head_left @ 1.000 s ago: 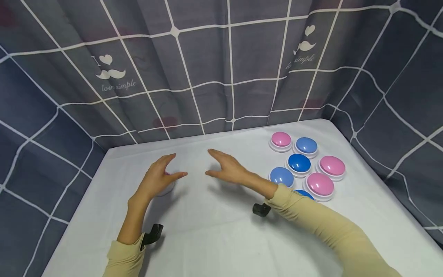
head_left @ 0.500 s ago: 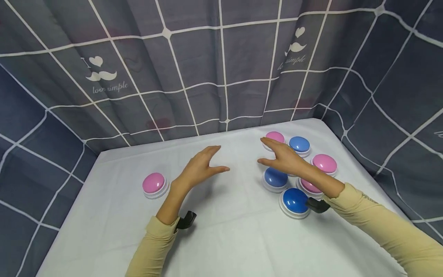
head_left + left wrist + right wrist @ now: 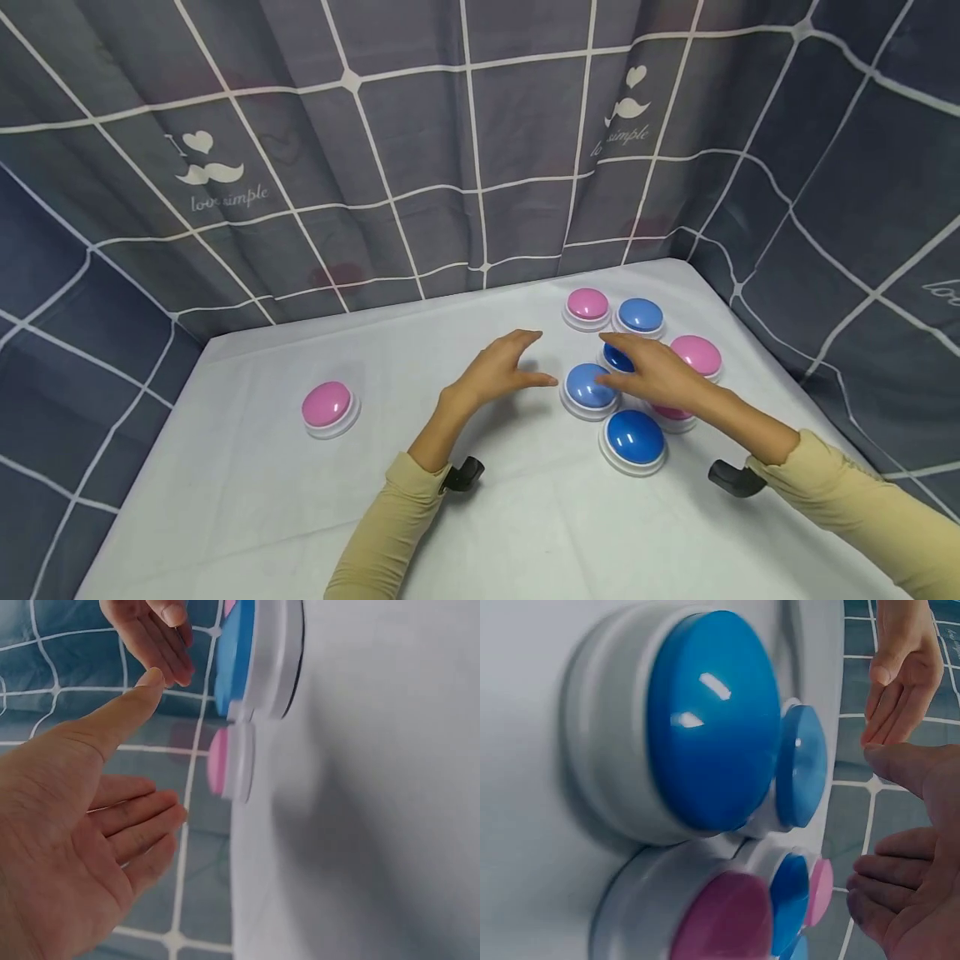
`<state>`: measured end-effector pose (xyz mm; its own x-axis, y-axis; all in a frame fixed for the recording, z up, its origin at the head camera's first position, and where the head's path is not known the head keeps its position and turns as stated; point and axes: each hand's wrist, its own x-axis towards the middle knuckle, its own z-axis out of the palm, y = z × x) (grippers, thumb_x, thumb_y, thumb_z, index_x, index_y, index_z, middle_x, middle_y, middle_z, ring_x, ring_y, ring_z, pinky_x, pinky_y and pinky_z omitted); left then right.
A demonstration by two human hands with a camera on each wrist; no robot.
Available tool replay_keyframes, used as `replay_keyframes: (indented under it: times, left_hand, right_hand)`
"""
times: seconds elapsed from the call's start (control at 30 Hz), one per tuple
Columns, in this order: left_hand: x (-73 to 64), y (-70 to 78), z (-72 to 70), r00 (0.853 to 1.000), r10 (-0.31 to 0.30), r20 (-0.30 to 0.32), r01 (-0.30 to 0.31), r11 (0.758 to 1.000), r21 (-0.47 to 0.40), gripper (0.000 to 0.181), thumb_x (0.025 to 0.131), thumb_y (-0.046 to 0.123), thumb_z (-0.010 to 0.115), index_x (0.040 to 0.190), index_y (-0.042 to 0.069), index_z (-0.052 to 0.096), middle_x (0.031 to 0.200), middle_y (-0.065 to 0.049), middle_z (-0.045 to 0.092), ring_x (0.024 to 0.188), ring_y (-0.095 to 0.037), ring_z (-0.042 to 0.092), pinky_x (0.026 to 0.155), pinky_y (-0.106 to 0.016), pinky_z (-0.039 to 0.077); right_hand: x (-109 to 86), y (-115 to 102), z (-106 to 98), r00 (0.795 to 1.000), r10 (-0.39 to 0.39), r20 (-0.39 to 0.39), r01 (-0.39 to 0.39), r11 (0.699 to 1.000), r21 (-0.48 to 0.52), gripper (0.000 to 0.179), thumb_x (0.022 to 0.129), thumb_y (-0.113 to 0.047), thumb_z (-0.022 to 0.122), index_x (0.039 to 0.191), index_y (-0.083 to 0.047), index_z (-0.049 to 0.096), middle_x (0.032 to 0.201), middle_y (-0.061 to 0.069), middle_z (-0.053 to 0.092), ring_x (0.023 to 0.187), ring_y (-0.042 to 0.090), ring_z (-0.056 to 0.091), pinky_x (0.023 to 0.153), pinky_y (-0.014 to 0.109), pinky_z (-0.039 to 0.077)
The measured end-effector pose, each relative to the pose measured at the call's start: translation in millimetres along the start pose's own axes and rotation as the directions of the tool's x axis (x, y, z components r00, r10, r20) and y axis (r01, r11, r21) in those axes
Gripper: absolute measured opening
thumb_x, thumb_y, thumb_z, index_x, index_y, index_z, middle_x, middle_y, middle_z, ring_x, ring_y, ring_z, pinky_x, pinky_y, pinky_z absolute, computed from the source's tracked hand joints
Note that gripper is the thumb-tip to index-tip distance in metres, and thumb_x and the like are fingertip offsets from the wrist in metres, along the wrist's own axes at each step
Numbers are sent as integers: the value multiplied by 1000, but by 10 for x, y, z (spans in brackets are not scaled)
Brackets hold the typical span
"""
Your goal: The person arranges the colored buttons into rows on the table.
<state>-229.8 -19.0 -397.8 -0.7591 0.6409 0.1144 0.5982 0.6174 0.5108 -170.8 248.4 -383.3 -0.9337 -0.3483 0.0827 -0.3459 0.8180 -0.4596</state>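
Several round push buttons with blue or pink domes on white bases cluster on the right of the table. My right hand (image 3: 656,371) is above them, fingers extended, holding nothing; it partly hides a dark blue button (image 3: 617,359) and a pink button (image 3: 672,414). Left of the cluster, my left hand (image 3: 497,372) hovers with thumb and fingers spread, its thumb tip near a light blue button (image 3: 589,387). In the right wrist view, a gap separates the right hand (image 3: 911,862) from the blue button (image 3: 716,720). The left wrist view shows the left hand (image 3: 97,840) holding nothing.
A lone pink button (image 3: 327,404) sits on the left of the white-covered table (image 3: 247,500). Nearest the front of the cluster is a dark blue button (image 3: 635,437). Grey checked curtains (image 3: 420,133) enclose the table's back and sides.
Both hands have moved right, the left one away from the lone pink button, which it partly hid before. The right hand is now over the cluster. The head view has shifted slightly.
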Motion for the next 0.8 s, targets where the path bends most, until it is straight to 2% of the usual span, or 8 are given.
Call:
replay_keyframes:
  times: [0.2,0.37,0.6,0.8]
  left_hand:
    - [122,49,251,997,14,71,-15,1000,13,83,81,48,79,144,3,49,145,-11,51,134,-23,47,110,-36,37]
    - [141,82,421,993,36,115,-37,999,6,81,82,45,80,144,3,50,143,-10,52,133,-23,47,109,-34,37]
    - [178,107,498,990,71,123,-73,997,15,80,81,44,81,142,2,50,142,-10,54,132,-21,48,109,-30,36]
    - [216,129,557,984,113,138,-115,993,1,80,79,42,83,141,2,51,139,-9,56,128,-17,51,107,-25,37]
  right_hand:
    - [-98,53,70,1000,2,24,-1,998,-59,68,85,-36,78,135,5,56,130,23,60,120,42,56,94,56,48]
    - [-145,73,135,1000,-4,16,5,997,-78,68,84,-38,79,133,4,58,127,22,62,117,41,59,92,55,50]
    - [-124,47,177,999,-20,27,22,996,-88,60,84,-34,80,126,6,62,118,21,67,109,39,63,86,53,53]
    - [-91,30,212,998,37,57,-33,997,-69,64,82,-35,81,125,8,62,115,23,67,104,39,65,81,52,56]
